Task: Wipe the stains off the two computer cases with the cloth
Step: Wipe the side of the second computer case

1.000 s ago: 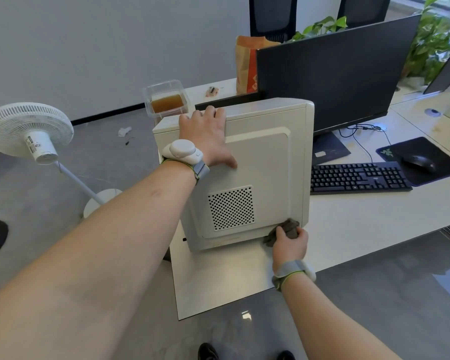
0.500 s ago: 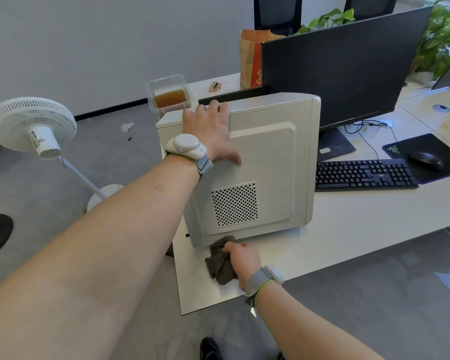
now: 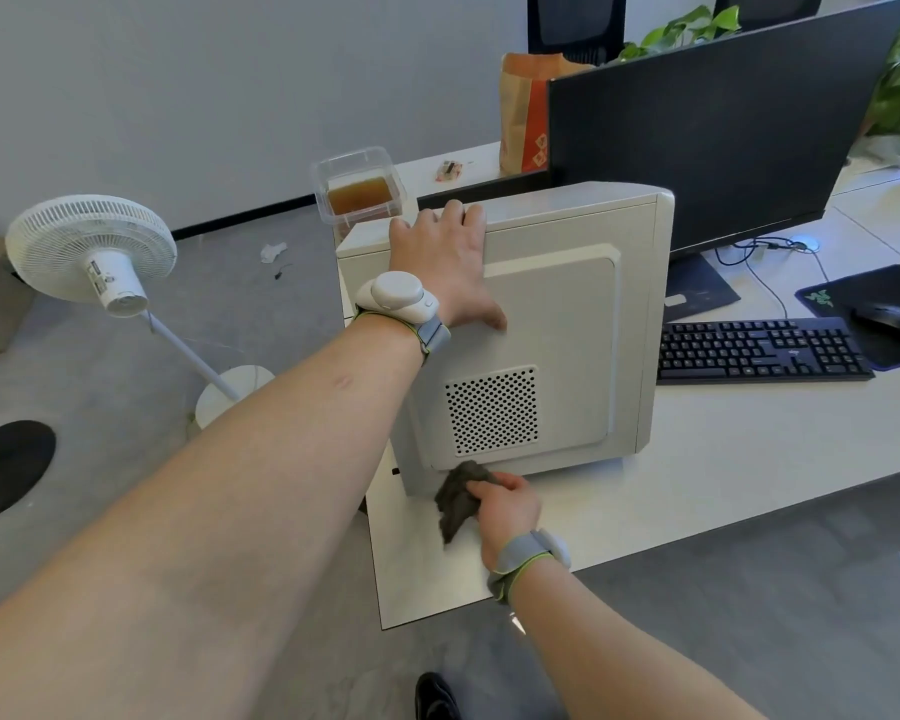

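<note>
**Cloth at the foot of the case's side panel**

Cloth point(image 3: 458, 498), dark and bunched, is held by the right hand point(image 3: 505, 506), whose fingers are curled round it, at the bottom edge of the white computer case point(image 3: 552, 314). It sits just below the perforated vent point(image 3: 491, 410), where the side panel meets the desk point(image 3: 723, 459). The case stands upright near the desk's left end, its long axis vertical and its broad side panel facing the person. The left hand point(image 3: 445, 257) steadies it from above, fingers hooked over the top edge and thumb spread flat on the panel.

The panel rises above the cloth, so the right hand is much the nearer to the unwiped lower area, and the likely next stroke runs upward or sideways along that face. Only one case is in view; no stain can be made out on it. A keyboard point(image 3: 759, 350) and monitor point(image 3: 697, 148) lie to the right.
</note>
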Tool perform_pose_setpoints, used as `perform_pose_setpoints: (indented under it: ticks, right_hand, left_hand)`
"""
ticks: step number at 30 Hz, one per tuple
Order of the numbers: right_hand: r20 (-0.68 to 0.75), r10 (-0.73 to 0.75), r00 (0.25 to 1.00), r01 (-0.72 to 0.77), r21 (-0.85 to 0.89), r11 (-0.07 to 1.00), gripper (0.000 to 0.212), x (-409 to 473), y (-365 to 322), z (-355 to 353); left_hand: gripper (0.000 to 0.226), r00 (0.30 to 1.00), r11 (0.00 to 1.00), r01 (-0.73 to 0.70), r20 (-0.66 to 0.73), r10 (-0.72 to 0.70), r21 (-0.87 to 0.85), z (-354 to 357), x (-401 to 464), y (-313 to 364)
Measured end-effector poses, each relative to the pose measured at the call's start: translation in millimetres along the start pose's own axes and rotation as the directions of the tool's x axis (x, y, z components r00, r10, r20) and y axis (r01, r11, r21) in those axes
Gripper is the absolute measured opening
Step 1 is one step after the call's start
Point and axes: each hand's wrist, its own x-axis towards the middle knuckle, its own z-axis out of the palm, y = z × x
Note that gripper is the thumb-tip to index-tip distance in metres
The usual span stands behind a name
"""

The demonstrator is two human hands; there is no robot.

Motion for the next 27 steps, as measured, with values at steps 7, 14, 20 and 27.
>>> perform_pose_setpoints:
  ticks: [7,14,20,27]
  right_hand:
    - [-0.401,0.075,0.913,0.034,0.257,0.966,0.03,36,-39,-54]
    - [-0.276,-0.068,0.959,0.102,0.11,0.989,0.025,21,-12,-18]
    - [-0.08,0.041,0.996,-0.036,0.062,0.997,0.022,7,3,9]
    - [0.289,0.324,0.901,-0.371,0.126,0.92,0.025,-22,0,55]
  left_hand:
    - [0.109,1.0,1.0,0.011,-0.005,-0.011,-0.008,0,1,0]
    - [0.11,1.0,1.0,0.002,-0.006,-0.002,-0.002,-2,-2,0]
    - [0.11,1.0,1.0,-0.004,-0.016,0.004,0.001,0,-1,1]
    - [0.109,1.0,1.0,-0.002,-0.023,0.002,0.009,1,-2,1]
